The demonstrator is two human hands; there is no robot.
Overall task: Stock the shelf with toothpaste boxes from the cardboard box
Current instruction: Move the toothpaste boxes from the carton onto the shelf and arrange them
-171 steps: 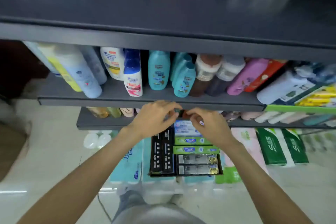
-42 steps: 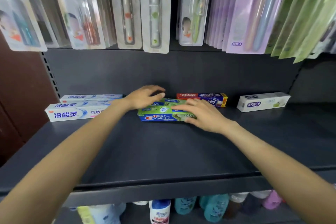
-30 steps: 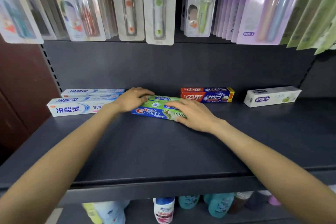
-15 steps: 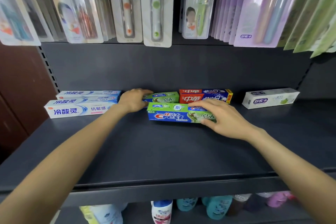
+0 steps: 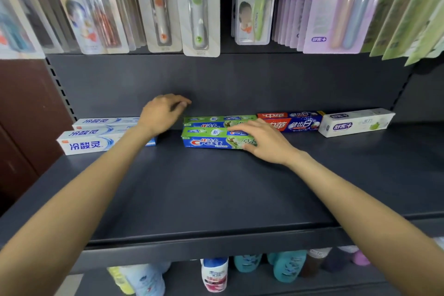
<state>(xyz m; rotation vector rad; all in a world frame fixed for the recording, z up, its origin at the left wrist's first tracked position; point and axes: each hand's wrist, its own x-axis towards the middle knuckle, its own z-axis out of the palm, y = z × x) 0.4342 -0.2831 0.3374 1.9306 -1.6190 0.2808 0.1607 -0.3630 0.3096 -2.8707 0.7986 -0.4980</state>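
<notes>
Nearest, below both forearms, bottles (image 5: pixel 215 275) stand on a lower shelf; their labels are too blurred to read. Above them the dark shelf (image 5: pixel 204 194) carries the toothpaste boxes.

The right hand (image 5: pixel 263 141) lies with fingers spread and lightly bent over the right end of the front green box (image 5: pixel 211 141), which reads "Crest" in white on blue. Directly behind this box, touching it, lies the second green box (image 5: pixel 216 120) of the same kind.

The left hand (image 5: pixel 162 111) is raised above the shelf, to the left of the green boxes, fingers loosely curled and holding nothing. Under its wrist lie two white-blue boxes (image 5: pixel 96 143) with Chinese letters "冷酸灵".

To the right of the right hand lies a red-blue box (image 5: pixel 295 124), and beyond it a white box (image 5: pixel 358 122) with a purple logo.

Farthest, above both hands, toothbrush packs (image 5: pixel 199 7) hang in rows.
</notes>
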